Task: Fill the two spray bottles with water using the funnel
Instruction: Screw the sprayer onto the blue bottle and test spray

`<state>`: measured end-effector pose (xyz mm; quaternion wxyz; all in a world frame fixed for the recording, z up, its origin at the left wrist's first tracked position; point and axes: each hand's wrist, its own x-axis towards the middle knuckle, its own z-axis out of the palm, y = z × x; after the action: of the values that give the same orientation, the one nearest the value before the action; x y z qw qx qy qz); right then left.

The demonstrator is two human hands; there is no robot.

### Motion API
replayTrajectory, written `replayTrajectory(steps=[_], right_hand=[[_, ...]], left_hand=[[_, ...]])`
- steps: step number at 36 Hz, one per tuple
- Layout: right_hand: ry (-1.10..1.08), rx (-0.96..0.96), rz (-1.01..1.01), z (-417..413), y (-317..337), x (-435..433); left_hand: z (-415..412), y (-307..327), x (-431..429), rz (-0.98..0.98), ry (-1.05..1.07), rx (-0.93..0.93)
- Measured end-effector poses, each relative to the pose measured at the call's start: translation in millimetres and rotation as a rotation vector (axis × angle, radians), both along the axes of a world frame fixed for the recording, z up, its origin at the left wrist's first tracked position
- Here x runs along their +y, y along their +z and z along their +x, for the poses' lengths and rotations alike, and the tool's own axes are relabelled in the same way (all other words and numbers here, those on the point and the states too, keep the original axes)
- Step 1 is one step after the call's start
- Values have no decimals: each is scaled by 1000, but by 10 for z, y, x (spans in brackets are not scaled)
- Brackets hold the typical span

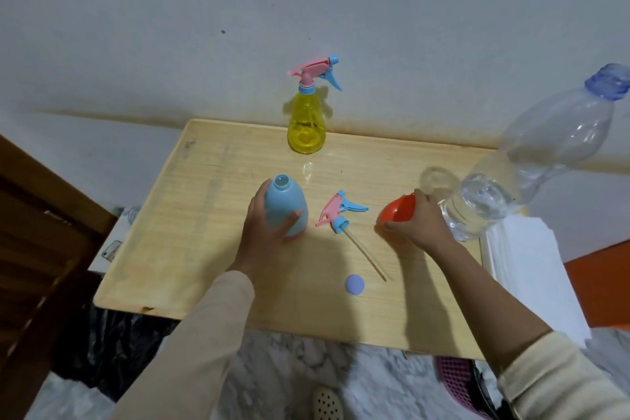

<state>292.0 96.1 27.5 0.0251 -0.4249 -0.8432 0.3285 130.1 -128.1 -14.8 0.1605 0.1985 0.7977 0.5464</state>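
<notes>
On the tabletop (204,249), with left grip (269,223) clasping the uncapped blue spray bottle (286,199) and right grip (421,220) pinching the orange funnel (399,210), could clip the loose sprayer head (335,210) between them or tip the bottle while seating the funnel.

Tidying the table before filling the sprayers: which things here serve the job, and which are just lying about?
For the job: blue spray bottle, detached trigger head, yellow spray bottle, orange funnel, open water bottle, lilac bottle cap.
Lying about: stack of white paper, pink basket.
</notes>
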Motion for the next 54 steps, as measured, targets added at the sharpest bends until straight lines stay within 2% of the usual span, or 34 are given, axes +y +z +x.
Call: replayTrajectory(steps=[9, 17, 21, 25, 31, 33, 39, 45, 49, 54], right_hand=[[1, 96, -44, 76, -110, -7], [169, 212, 225, -162, -18, -236], [238, 101, 118, -435, -157, -471], [293, -39, 145, -600, -406, -608], [263, -6, 61, -719, -486, -635], [222, 73, 23, -761, -393, -627], [161, 585, -46, -968, 269, -704], [104, 990, -280, -1099, 1030, -914], [118, 1103, -344, -1146, 1211, -1011], [146, 1146, -345, -1198, 1312, -1108]], left_hand=[[9, 25, 2, -7, -3, 9], [-18, -16, -2, 4, -9, -7], [-19, -48, 0, 16, -10, -3], [22, -50, 17, 38, -1, -15], [13, -63, 16, 18, -11, -25], [-1, -65, 16, 6, -16, -26], [-18, -89, 12, -6, -4, -24], [-57, -113, 12, 9, -20, -53], [-70, -96, 5, 1, -41, -53], [-55, -82, 10, -17, -54, -27]])
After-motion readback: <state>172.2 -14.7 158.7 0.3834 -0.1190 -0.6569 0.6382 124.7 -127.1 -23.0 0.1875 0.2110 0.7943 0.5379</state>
